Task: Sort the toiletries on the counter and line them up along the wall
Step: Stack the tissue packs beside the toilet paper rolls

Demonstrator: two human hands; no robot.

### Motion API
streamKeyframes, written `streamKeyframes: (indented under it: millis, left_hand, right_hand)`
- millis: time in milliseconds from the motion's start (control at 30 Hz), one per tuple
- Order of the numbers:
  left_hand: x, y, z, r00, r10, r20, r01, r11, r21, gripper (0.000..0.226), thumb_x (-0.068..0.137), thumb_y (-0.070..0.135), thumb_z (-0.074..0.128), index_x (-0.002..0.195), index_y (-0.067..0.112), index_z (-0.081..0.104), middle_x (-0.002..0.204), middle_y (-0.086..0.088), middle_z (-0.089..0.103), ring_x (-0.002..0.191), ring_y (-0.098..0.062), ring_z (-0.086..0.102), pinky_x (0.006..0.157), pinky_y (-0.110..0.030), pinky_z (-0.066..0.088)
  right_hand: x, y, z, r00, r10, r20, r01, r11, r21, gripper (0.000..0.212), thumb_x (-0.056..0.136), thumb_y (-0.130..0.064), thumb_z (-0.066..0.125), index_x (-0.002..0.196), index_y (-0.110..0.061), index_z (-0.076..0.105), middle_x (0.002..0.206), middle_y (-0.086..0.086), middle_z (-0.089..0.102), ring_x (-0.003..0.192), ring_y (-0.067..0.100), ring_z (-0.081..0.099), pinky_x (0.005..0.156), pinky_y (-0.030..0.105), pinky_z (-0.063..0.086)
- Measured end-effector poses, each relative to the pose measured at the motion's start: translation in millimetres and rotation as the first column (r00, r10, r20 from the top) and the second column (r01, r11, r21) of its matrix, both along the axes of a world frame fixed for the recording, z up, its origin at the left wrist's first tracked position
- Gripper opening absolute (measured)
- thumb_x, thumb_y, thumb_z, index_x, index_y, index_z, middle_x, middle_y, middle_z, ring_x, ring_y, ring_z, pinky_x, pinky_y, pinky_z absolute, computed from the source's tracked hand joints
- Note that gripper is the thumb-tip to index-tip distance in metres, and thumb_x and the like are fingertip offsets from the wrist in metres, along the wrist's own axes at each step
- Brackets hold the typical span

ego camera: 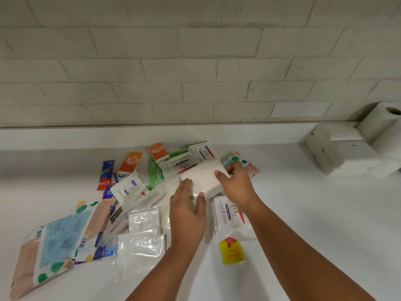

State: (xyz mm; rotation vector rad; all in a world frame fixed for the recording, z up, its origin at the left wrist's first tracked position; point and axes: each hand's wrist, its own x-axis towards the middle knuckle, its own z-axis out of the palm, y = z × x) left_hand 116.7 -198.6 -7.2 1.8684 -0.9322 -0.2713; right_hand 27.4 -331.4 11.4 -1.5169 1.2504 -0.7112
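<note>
A heap of toiletries lies on the white counter (303,213). In its middle, both hands grip a plain white tissue pack (204,179): my left hand (187,211) holds its near edge, my right hand (237,184) its right end. White Dove packs lie behind it (184,165), at the back (202,152) and near my right wrist (230,216). Two orange packets (131,162) (159,151), a green pack (154,172), a red and blue toothpaste box (106,175) and a large blue and peach pack (54,246) lie to the left.
A white brick wall (195,72) with a low ledge (152,135) runs along the back. Paper towel rolls (384,124) and folded white towels (338,148) stand at the far right. Clear zip bags (143,244) and a yellow tagged packet (231,250) lie near the front.
</note>
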Motion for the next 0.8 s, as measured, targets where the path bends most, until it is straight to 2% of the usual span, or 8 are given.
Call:
streamKeyframes:
  millis: [100, 167, 233, 300, 400, 567, 700, 800]
  left_hand:
    - [-4, -9, 7, 0.991, 0.04, -0.127, -0.059, 0.986, -0.153, 0.038, 0.094, 0.018, 0.067, 0.131, 0.017, 0.059, 0.13, 0.007, 0.058, 0.115, -0.014, 0.061, 0.096, -0.033, 0.055]
    - [-9, -18, 13, 0.97, 0.049, -0.239, -0.085, 0.986, -0.143, 0.042, 0.095, 0.026, 0.067, 0.134, 0.02, 0.056, 0.127, 0.009, 0.058, 0.109, -0.007, 0.062, 0.089, -0.023, 0.055]
    - [-18, -27, 19, 0.937, 0.038, -0.346, -0.079, 0.991, -0.105, 0.046, 0.095, 0.033, 0.066, 0.137, 0.023, 0.054, 0.121, 0.014, 0.062, 0.103, 0.002, 0.063, 0.081, -0.011, 0.05]
    - [-32, -37, 24, 0.903, -0.003, -0.43, -0.045, 0.994, -0.102, 0.045, 0.094, 0.036, 0.066, 0.137, 0.026, 0.054, 0.119, 0.016, 0.064, 0.101, 0.006, 0.062, 0.079, -0.009, 0.046]
    - [-66, -56, 28, 0.882, -0.064, -0.468, 0.004, 0.992, -0.127, 0.036, 0.096, 0.03, 0.065, 0.13, 0.026, 0.058, 0.118, 0.015, 0.066, 0.094, 0.014, 0.064, 0.073, -0.006, 0.048]
    - [-129, -94, 28, 0.884, -0.105, -0.456, 0.062, 0.992, -0.108, 0.03, 0.096, 0.03, 0.065, 0.125, 0.023, 0.064, 0.114, 0.012, 0.071, 0.092, 0.012, 0.065, 0.075, -0.006, 0.048]
    - [-180, -129, 30, 0.889, -0.148, -0.434, 0.109, 0.988, -0.112, 0.021, 0.097, 0.022, 0.064, 0.118, 0.018, 0.068, 0.11, 0.011, 0.072, 0.091, 0.013, 0.065, 0.073, 0.0, 0.045]
    - [-215, -153, 30, 0.864, -0.167, -0.475, 0.114, 0.984, -0.138, 0.021, 0.096, 0.018, 0.065, 0.117, 0.018, 0.07, 0.106, 0.01, 0.075, 0.092, 0.005, 0.069, 0.081, -0.009, 0.052]
  right_hand:
    - [-17, -4, 8, 0.987, -0.055, 0.153, 0.045, 0.996, 0.072, 0.026, 0.09, -0.025, 0.067, 0.11, -0.021, 0.051, 0.112, 0.003, 0.062, 0.096, 0.02, 0.065, 0.077, 0.037, 0.059]
    - [-31, -7, 11, 0.97, -0.077, 0.23, 0.055, 0.993, 0.101, 0.028, 0.089, -0.023, 0.068, 0.113, -0.024, 0.053, 0.117, 0.001, 0.062, 0.102, 0.02, 0.065, 0.084, 0.04, 0.058]
    - [-48, -10, 13, 0.948, -0.091, 0.305, 0.063, 0.993, 0.101, 0.028, 0.09, -0.019, 0.067, 0.115, -0.021, 0.055, 0.116, 0.001, 0.064, 0.103, 0.019, 0.065, 0.079, 0.035, 0.059]
    - [-67, -14, 14, 0.931, -0.109, 0.347, 0.083, 0.992, 0.091, 0.025, 0.091, -0.018, 0.067, 0.114, -0.021, 0.058, 0.113, -0.002, 0.066, 0.104, 0.018, 0.065, 0.082, 0.035, 0.059]
    - [-105, -25, 14, 0.934, -0.126, 0.334, 0.097, 0.99, 0.102, 0.021, 0.09, -0.023, 0.067, 0.109, -0.028, 0.06, 0.111, -0.006, 0.068, 0.104, 0.015, 0.065, 0.093, 0.042, 0.055]
    - [-175, -48, 11, 0.924, -0.195, 0.328, 0.17, 0.98, 0.103, 0.016, 0.087, -0.032, 0.067, 0.102, -0.03, 0.062, 0.105, -0.006, 0.071, 0.101, 0.017, 0.068, 0.092, 0.048, 0.055]
    - [-228, -71, 15, 0.931, -0.245, 0.271, 0.246, 0.969, 0.03, 0.011, 0.093, -0.028, 0.063, 0.104, -0.024, 0.062, 0.101, -0.01, 0.071, 0.095, 0.004, 0.067, 0.083, 0.029, 0.053]
    - [-263, -91, 19, 0.947, -0.254, 0.199, 0.268, 0.962, -0.05, 0.016, 0.095, -0.029, 0.061, 0.109, -0.022, 0.063, 0.099, -0.013, 0.069, 0.092, -0.002, 0.063, 0.079, 0.016, 0.045]
